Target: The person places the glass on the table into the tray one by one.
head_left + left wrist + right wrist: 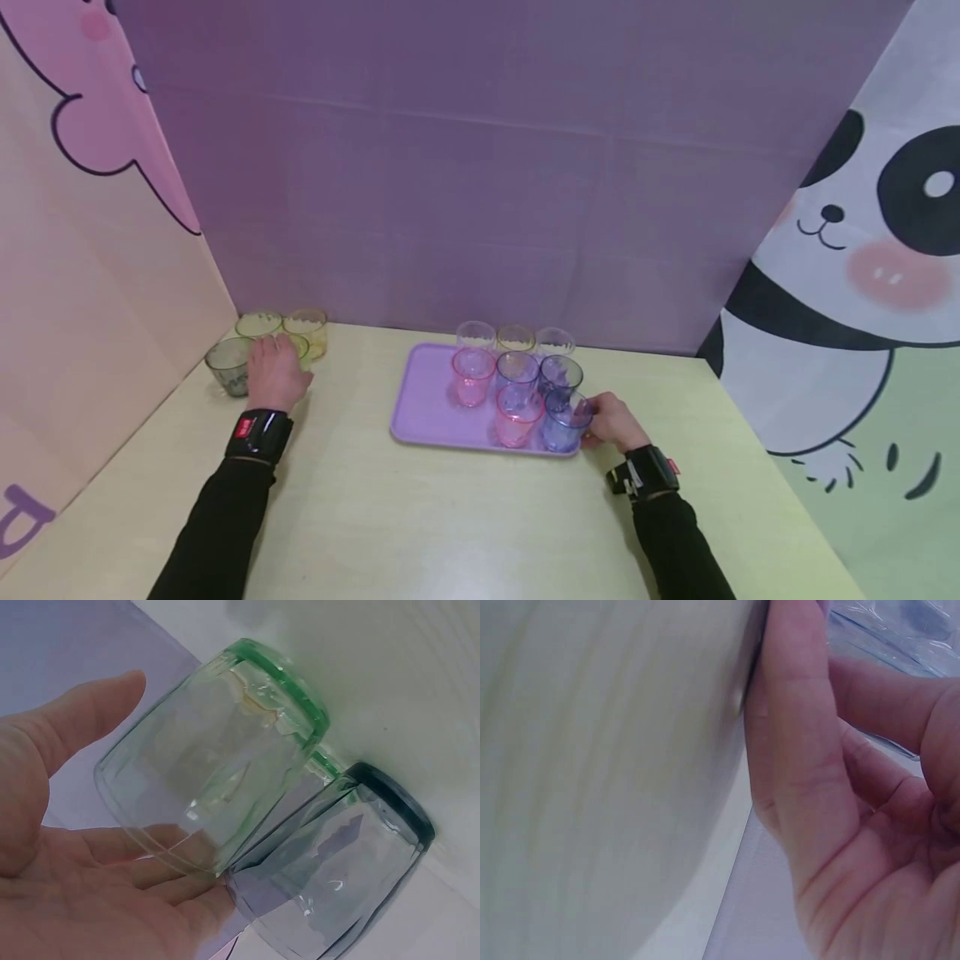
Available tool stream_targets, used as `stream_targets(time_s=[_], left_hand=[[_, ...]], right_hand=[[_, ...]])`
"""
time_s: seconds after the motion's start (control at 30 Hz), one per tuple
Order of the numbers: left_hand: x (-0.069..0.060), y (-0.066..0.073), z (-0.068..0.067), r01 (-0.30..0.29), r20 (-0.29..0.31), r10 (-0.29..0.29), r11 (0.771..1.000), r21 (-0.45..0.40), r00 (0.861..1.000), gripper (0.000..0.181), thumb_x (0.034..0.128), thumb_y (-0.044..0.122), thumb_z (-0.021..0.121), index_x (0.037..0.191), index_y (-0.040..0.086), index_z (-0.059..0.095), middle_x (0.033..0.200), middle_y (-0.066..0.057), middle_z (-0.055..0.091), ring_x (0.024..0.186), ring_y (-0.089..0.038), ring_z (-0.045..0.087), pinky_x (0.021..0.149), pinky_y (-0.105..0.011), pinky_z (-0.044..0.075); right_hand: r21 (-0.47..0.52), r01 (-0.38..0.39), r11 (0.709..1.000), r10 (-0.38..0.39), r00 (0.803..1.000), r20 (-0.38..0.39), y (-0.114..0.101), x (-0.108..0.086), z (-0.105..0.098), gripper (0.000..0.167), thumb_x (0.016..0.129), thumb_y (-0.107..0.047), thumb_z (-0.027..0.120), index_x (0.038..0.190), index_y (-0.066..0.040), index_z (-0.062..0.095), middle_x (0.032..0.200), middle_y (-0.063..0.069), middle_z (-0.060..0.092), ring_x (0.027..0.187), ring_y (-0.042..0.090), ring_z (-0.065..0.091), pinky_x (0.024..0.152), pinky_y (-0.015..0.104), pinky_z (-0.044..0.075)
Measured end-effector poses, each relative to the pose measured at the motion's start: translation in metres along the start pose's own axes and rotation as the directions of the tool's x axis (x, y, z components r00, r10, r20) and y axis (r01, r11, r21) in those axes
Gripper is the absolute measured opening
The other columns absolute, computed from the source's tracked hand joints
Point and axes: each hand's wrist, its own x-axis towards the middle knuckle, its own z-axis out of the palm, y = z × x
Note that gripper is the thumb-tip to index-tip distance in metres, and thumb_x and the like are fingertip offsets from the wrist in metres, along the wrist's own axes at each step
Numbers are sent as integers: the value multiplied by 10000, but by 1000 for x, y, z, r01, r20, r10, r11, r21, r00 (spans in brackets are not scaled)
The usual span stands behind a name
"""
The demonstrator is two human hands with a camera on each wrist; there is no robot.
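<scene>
At the left, my left hand (276,373) reaches among several tinted glasses. In the left wrist view, its thumb stands apart from a green-rimmed glass (214,765), and the fingers extend loosely behind that glass. A grey glass (337,862) stands beside it. My right hand (615,423) is at the near right corner of a purple tray (423,392), close against a blue glass (564,427). The right wrist view shows its thumb and fingers near each other, but the fingertips are hidden, so a grip on tray or glass cannot be made out.
Pink glasses (473,383), dark blue glasses and pale ones stand close together on the tray's right half. Behind the left hand is a yellow glass (318,337). A purple backdrop (480,208) closes off the table's far edge, with printed panels at both sides.
</scene>
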Motion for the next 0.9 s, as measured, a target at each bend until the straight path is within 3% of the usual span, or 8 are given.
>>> stream_targets(time_s=[0.27, 0.5, 0.6, 0.77, 0.9], left_hand=[[0, -4, 8, 18, -12, -18, 1000, -24, 1000, 594, 654, 42, 687, 1102, -220, 398, 1125, -446, 382, 1151, -578, 278, 978, -633, 201], [1, -3, 12, -19, -54, 17, 999, -33, 998, 553, 653, -51, 591, 1135, -244, 401, 1121, -437, 394, 1166, -570, 278, 1010, -610, 186], [2, -1, 10, -12, -10, 12, 998, -65, 1000, 657, 600, -95, 610, 1191, -239, 362, 1145, -420, 371, 1115, -562, 310, 988, -606, 223], [4, 3, 7, 62, 86, -48, 984, -167, 995, 858, 556, -118, 663, 1295, -210, 237, 1215, -400, 290, 1001, -537, 370, 870, -617, 345], [4, 5, 7, 63, 82, -46, 975, -212, 996, 842, 554, -124, 680, 1272, -218, 251, 1188, -385, 295, 975, -515, 389, 833, -605, 383]], right_hand=[[-18, -9, 1000, 9, 1000, -6, -1, 1, 0, 172, 751, 105, 576, 915, 101, 626, 834, 192, 648, 577, 260, 633, 527, 350, 541], [-11, -12, 1000, 12, 1000, -6, -1, 0, 0, 171, 749, 116, 564, 908, 101, 626, 829, 192, 649, 575, 267, 635, 528, 354, 542], [-12, -14, 1000, 14, 1000, -9, 0, 0, 0, 173, 747, 115, 567, 909, 100, 626, 831, 190, 648, 573, 269, 634, 530, 355, 541], [-14, -27, 1000, 27, 1000, 0, -1, 1, 0, 144, 775, 73, 601, 915, 96, 623, 808, 168, 644, 580, 265, 635, 537, 352, 541], [-8, -33, 999, 33, 999, 5, -1, 2, -1, 128, 789, 37, 622, 904, 93, 622, 791, 157, 643, 583, 264, 637, 538, 351, 542]])
